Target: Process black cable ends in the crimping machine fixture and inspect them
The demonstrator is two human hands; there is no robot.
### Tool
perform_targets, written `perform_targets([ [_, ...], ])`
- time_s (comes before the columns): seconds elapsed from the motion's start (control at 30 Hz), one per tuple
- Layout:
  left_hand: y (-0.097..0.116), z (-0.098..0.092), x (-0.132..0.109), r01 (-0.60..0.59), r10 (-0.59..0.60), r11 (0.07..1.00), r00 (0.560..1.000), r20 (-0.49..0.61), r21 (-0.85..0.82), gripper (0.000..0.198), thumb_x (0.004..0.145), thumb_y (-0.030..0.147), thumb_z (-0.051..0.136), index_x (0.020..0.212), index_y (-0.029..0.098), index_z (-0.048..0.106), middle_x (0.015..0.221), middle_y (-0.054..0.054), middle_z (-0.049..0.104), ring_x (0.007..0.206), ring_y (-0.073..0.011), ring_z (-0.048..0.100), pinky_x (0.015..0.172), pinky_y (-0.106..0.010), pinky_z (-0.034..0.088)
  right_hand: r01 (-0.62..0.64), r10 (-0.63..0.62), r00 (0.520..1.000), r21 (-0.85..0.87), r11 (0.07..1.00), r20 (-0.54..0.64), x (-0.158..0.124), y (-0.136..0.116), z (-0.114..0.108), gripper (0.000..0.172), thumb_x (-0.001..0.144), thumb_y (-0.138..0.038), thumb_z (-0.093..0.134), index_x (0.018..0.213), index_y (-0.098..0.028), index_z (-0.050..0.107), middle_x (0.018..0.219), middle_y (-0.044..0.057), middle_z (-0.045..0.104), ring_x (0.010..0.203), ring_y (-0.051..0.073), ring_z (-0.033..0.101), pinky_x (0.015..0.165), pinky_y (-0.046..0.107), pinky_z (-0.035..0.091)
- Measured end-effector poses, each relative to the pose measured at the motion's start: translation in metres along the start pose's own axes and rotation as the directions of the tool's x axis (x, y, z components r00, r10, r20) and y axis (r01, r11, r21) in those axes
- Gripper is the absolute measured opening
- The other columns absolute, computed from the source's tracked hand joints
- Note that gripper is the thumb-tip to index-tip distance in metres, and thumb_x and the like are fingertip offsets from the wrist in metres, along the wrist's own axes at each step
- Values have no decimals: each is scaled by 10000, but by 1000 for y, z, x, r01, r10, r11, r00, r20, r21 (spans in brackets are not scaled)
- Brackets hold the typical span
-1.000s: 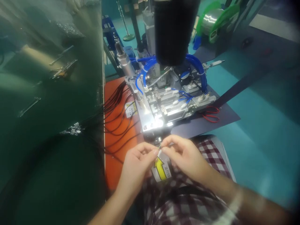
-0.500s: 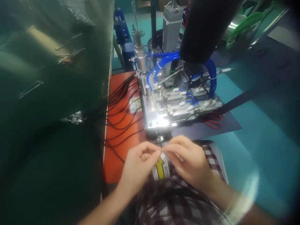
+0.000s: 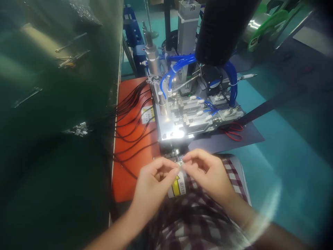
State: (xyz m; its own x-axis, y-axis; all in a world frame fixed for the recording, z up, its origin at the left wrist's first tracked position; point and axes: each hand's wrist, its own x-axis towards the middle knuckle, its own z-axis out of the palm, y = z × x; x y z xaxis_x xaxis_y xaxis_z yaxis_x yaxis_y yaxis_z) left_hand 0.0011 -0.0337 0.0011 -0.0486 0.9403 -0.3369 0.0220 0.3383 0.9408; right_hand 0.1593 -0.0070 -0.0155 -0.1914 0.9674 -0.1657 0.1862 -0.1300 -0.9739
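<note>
Piece [image 3: 181, 163], small and pale, is pinched by left hand [image 3: 153, 178] and right hand [image 3: 210, 173], long axis unclear.

A dark green table [image 3: 52, 180] fills the left. Beside it lies an orange-red board [image 3: 125, 189], crossed by black cables [image 3: 135, 95] and bearing a white-and-yellow label [image 3: 148, 115]. At centre, a silver machine [image 3: 166, 123] has bright blue tubes [image 3: 182, 62], with red wires [image 3: 233, 132] at its right. Far right, a green spool [image 3: 282, 21] holds silver wire [image 3: 256, 25]; a black cylinder [image 3: 223, 31] is at far centre. The floor [image 3: 267, 163] is teal. Near, the cloth [image 3: 235, 170] is checked maroon and white; a white sticker [image 3: 183, 193] shows a black-edged yellow arrow [image 3: 176, 188]. A tiny piece [image 3: 181, 163] near centre looks pale.
</note>
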Motion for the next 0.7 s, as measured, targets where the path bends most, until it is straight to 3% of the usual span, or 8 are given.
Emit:
perform_targets([
  [0.13,-1,1,-2,-31,31,1000,999,7,2,99,733,260,724,748,167,695,660,-14,675,578,-103,587,527,-173,454,-130,122,989,99,987,83,2,-3,1,161,741,-309,709,731,-160,648,625,-17,556,518,81,443,460,205,378],
  [0.27,-3,0,-3,-48,48,999,999,2,7,107,752,276,715,787,177,694,655,-5,663,570,-98,577,506,-168,438,-266,224,954,218,939,202,0,-1,1,189,770,-337,685,761,-157,627,472,-77,423,419,54,333,400,186,281],
  [0.43,-3,0,-2,-60,60,998,998,12,-10,122,764,285,701,805,171,685,660,-11,662,573,-112,591,514,-187,459,-331,234,930,365,870,285,-2,1,2,211,765,-349,704,795,-162,611,432,-101,399,399,43,323,409,172,278],
  [0.7,-3,-3,-2,-50,51,998,998,39,-25,134,769,283,694,809,157,678,697,-19,657,618,-107,584,547,-180,459,-367,231,908,396,842,350,-1,6,-1,210,751,-341,712,830,-153,659,458,-87,436,402,43,343,406,174,283],
])
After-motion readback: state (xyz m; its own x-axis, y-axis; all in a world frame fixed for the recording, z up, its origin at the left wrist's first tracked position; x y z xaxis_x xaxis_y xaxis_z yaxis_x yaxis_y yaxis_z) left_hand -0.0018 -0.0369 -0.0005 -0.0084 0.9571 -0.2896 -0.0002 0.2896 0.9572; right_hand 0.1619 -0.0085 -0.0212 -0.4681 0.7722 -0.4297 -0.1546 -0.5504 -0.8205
